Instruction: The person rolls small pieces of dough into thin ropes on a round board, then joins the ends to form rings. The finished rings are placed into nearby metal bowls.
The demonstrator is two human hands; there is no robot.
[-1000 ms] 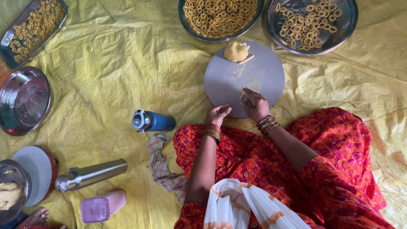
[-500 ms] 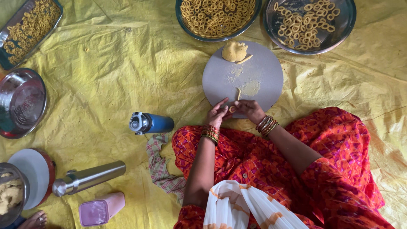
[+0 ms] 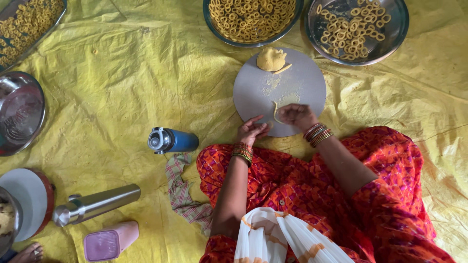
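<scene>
Closest in, the left hand (image 3: 252,130) rests at the near edge of the round grey board (image 3: 302,78), fingers loosely curled with the tips on the board and nothing clearly gripped; just to its right, the right hand (image 3: 298,115) is half closed, its fingertips pinching one end of a thin dough strand (image 3: 275,113) that curves across the board between the two hands. To shape this strand well, it looks best to keep the pinch light so the dough does not flatten, steady the free end with the left fingertips, and bring the ends together evenly so the loop closes without a gap. Well to the left of the left hand lie a blue bottle (image 3: 171,140) and a checked cloth (image 3: 184,190), both on the yellow sheet (image 3: 122,87). Beyond the hands, at the far side of the board, sits the dough lump (image 3: 271,59) with a small tail beside it. Farther still, past the board's far edge, stand two round trays of finished rings (image 3: 252,19), one directly ahead and one ahead to the right.
</scene>
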